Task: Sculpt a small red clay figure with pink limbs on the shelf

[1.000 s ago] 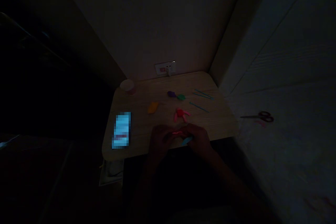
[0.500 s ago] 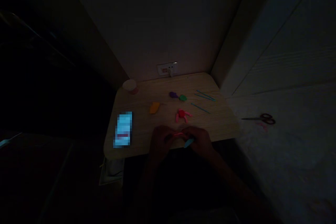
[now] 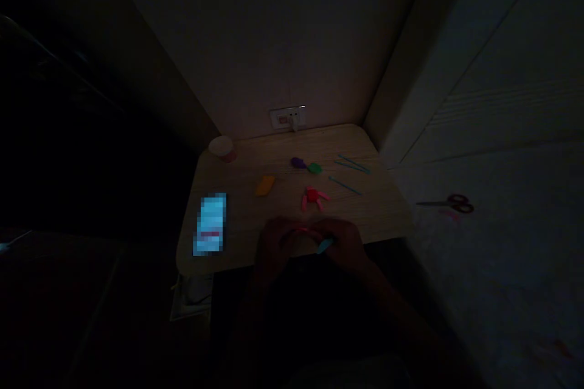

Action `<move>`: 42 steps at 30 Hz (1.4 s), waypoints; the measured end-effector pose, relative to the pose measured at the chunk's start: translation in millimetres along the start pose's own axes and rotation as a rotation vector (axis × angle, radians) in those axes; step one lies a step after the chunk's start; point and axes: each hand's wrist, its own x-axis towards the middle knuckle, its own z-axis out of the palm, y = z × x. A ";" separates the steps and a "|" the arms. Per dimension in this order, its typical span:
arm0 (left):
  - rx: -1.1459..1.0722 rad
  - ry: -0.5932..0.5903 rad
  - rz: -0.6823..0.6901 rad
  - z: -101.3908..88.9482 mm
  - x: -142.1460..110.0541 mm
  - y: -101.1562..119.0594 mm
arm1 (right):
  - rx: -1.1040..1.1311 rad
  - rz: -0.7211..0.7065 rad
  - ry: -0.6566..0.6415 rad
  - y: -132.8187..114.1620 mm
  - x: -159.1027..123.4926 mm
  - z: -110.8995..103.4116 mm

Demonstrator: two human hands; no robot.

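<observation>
In dim light, my left hand (image 3: 275, 242) is closed at the near edge of the table, its fingers pinching one end of a thin pink strip (image 3: 301, 230) that looks like modelling clay. My right hand (image 3: 345, 244) is closed around a light blue flat-bladed modelling tool (image 3: 324, 246), whose blade points down and left. The strip's other end reaches the right fingertips; contact there is too dark to tell. Just beyond the hands lies a red clay piece (image 3: 312, 196) with several pink limb-like rolls attached around it.
On the wooden table (image 3: 241, 219) lie a lit phone (image 3: 210, 225), orange (image 3: 265, 186), purple (image 3: 298, 163) and green (image 3: 314, 168) lumps, and several thin blue tools (image 3: 345, 186). A cup (image 3: 222, 148) stands back left. Scissors (image 3: 458, 203) rest off the table, right. A wall socket (image 3: 288, 117) is behind.
The whole view has shifted slightly. Both hands keep their hold near the table edge, and the pink strip between them sits a little farther left.
</observation>
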 end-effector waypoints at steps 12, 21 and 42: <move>0.002 -0.014 0.008 3.7 -3.6 -1.9 | 0.043 -0.006 -0.001 -3.0 -0.7 -3.2; -0.012 0.013 0.046 3.7 -1.4 1.2 | 0.032 -0.008 -0.005 -1.2 -0.5 -2.5; 0.035 -0.008 0.092 1.1 1.4 2.5 | 0.109 -0.034 -0.060 0.8 0.0 -6.2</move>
